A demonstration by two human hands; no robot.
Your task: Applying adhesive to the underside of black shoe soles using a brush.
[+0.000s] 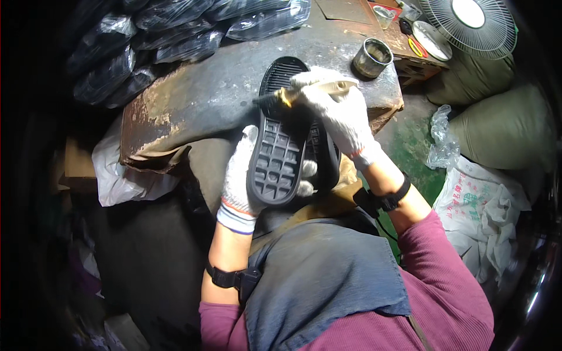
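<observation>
My left hand [237,169], in a white knit glove, grips a black shoe sole [277,153] from below and behind, its fingertips showing at the right edge. The sole is tilted up, with its grid of square hollows toward me and ribs at the far end. A second black sole [329,158] sits just behind it, partly hidden. My right hand [339,111], also gloved, is closed round the pale handle of a brush [342,88]. The dark bristles lie over the middle of the front sole; whether they touch it I cannot tell.
On the worn bench [193,93] stands a stained metal cup [372,58]. Plastic-wrapped dark bundles [175,29] are piled at the far left. A fan [468,14], yellow-and-red-handled scissors [417,48] and a white lid [432,41] are far right. Stuffed sacks [503,128] fill the right side.
</observation>
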